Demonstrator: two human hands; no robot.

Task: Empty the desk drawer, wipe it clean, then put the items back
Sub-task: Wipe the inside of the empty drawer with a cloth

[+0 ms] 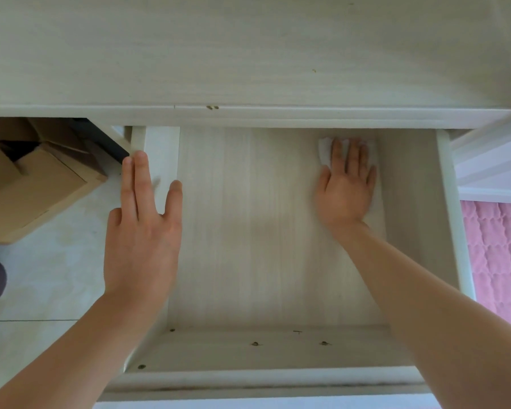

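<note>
- Wiping could jolt the desk [248, 54] drawer [450, 202]: pulled far out, its pale wood-grain laminate floor is bare, and I judge that hard pressure might tip or derail it.
- My left hand [142, 231] lies flat along the left side wall, fingers straight, its grip released; if it slips, nothing steadies the box.
- My right hand [347, 187] presses a white wipe [324, 152] flat into the far right corner, holding nothing in a clench; the thin, soft wipe may bunch or skid, missing the corners.
</note>
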